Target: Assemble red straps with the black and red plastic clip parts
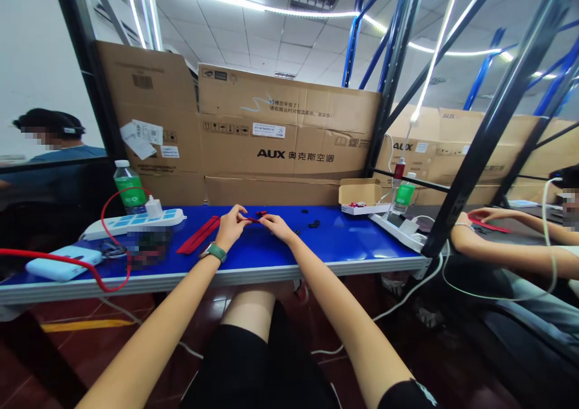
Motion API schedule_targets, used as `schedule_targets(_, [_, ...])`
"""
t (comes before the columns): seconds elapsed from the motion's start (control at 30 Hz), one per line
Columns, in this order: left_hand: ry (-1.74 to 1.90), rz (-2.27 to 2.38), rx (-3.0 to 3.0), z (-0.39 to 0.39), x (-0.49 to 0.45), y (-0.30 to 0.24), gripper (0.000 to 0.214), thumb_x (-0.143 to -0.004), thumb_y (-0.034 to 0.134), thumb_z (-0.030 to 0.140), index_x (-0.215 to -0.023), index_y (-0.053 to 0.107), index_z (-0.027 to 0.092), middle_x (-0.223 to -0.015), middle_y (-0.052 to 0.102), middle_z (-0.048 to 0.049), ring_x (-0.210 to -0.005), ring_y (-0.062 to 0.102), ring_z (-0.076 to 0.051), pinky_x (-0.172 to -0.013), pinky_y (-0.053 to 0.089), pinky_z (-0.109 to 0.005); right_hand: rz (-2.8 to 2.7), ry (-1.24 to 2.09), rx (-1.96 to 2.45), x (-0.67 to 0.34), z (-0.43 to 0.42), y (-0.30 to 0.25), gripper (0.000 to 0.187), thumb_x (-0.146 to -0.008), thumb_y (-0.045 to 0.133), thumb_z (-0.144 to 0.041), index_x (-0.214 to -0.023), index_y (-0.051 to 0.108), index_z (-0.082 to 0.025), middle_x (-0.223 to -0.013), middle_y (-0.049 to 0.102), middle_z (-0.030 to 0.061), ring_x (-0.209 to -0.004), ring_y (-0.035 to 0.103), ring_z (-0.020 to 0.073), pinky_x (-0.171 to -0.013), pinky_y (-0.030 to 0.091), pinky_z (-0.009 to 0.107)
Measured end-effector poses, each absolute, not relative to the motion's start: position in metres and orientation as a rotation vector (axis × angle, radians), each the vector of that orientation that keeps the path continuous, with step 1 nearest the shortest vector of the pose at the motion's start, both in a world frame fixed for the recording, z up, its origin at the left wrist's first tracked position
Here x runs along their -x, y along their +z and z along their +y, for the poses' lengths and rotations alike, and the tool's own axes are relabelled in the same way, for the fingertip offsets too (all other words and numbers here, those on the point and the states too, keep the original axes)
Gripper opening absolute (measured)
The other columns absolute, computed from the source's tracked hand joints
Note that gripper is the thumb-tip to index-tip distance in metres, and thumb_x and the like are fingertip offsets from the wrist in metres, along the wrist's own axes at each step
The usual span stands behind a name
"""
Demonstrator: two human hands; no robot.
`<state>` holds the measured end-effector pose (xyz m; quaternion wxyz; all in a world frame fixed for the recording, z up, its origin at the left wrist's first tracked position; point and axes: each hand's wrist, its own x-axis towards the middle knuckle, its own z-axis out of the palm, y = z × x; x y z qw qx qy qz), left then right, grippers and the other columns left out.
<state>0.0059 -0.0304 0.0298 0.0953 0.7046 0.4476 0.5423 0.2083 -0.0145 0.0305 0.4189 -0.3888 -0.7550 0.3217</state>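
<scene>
Above the blue tabletop, my left hand (232, 226) and my right hand (277, 227) meet, fingertips pinched on a small dark red strip (256, 220) between them. Its exact kind is too small to make out. A green-banded watch is on my left wrist. Flat red strips (199, 235) lie on the table just left of my left hand. Beyond my fingers is a small red and black piece (261, 213). Several small black pieces (313, 224) lie to the right of my right hand.
At the left stand a power strip (108, 227), a bottle (129, 186) and a light blue power bank (64, 263) with a red cable. An open cardboard box (362, 195) sits at the back right beside another power strip. Cardboard panels wall the back. Co-workers sit on both sides.
</scene>
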Motion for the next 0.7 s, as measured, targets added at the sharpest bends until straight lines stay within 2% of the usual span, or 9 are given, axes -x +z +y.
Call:
schedule_targets(0.17, [1.624,1.384,-2.175,-0.031,-0.007,0.035,0.025,-0.077,0.065,0.018,-0.101,0.06,0.023,-0.07,0.066,0.0031,-0.069,0.065,-0.018,-0.071,0.048,-0.027,-1.826,0.915,1.002,-0.205,-0.013,0.028,0.036,-0.088,0.06,-0.05,-0.095,0.07,-0.016,-0.063,0.053,-0.0033,-0.054,0.046,0.0107,-0.051,0.041,0.021])
schedule_targets(0.23, [1.604,1.384,-2.199,-0.029,-0.005,0.033,0.026,-0.079,0.062,0.016,-0.104,0.06,0.023,-0.072,0.066,0.0021,-0.072,0.066,-0.018,-0.074,0.049,-0.028,-1.851,0.881,0.993,-0.207,-0.011,0.026,0.039,-0.088,0.06,-0.052,-0.102,0.07,-0.017,-0.067,0.056,-0.0029,-0.054,0.047,0.0108,-0.052,0.043,0.022])
schedule_targets(0.33, [1.459,1.381,-2.311,-0.024,0.002,0.026,0.031,-0.08,0.055,0.009,-0.108,0.062,0.021,-0.092,0.07,-0.0039,-0.09,0.068,-0.021,-0.085,0.051,-0.032,-1.978,0.658,1.036,-0.214,-0.011,0.024,0.045,-0.082,0.071,-0.049,-0.117,0.067,-0.019,-0.088,0.067,0.0013,-0.074,0.06,0.0149,-0.071,0.05,0.027])
schedule_targets(0.4, [1.294,1.546,-2.399,-0.021,0.007,0.02,0.041,-0.075,0.054,0.003,-0.109,0.066,0.021,-0.112,0.068,-0.0082,-0.108,0.064,-0.025,-0.091,0.049,-0.036,-2.097,0.451,1.145,-0.218,-0.013,0.025,0.048,-0.08,0.076,-0.045,-0.122,0.066,-0.023,-0.105,0.069,0.0043,-0.097,0.062,0.0204,-0.089,0.049,0.035])
schedule_targets(0.47, [1.221,1.737,-2.381,-0.018,0.009,0.015,0.055,-0.07,0.051,-0.003,-0.115,0.067,0.023,-0.121,0.064,-0.0101,-0.113,0.062,-0.027,-0.093,0.049,-0.039,-2.152,0.279,1.26,-0.22,-0.016,0.027,0.037,-0.088,0.068,-0.041,-0.122,0.066,-0.026,-0.114,0.069,0.0053,-0.111,0.059,0.0243,-0.099,0.044,0.041])
schedule_targets(0.53, [1.26,1.756,-2.419,-0.016,0.01,0.013,0.056,-0.071,0.048,-0.004,-0.115,0.069,0.024,-0.117,0.063,-0.0096,-0.11,0.062,-0.026,-0.094,0.048,-0.038,-2.133,0.174,1.28,-0.22,-0.016,0.028,0.029,-0.095,0.055,-0.03,-0.122,0.067,-0.027,-0.118,0.068,0.0052,-0.114,0.058,0.0232,-0.102,0.043,0.042])
schedule_targets(0.57, [1.294,1.71,-2.456,-0.015,0.01,0.013,0.054,-0.072,0.046,-0.003,-0.112,0.071,0.024,-0.112,0.062,-0.0088,-0.106,0.062,-0.025,-0.094,0.049,-0.037,-2.125,0.151,1.249,-0.22,-0.015,0.028,0.032,-0.095,0.051,-0.022,-0.122,0.067,-0.026,-0.118,0.067,0.0051,-0.112,0.059,0.0215,-0.102,0.043,0.039])
schedule_targets(0.7, [1.35,1.549,-2.498,-0.011,0.009,0.012,0.043,-0.073,0.045,-0.001,-0.096,0.073,0.022,-0.098,0.06,-0.007,-0.095,0.063,-0.022,-0.093,0.05,-0.034,-2.26,0.163,1.085,-0.22,-0.009,0.024,0.041,-0.079,0.054,-0.001,-0.11,0.073,-0.021,-0.105,0.066,0.0051,-0.102,0.06,0.0184,-0.095,0.047,0.03])
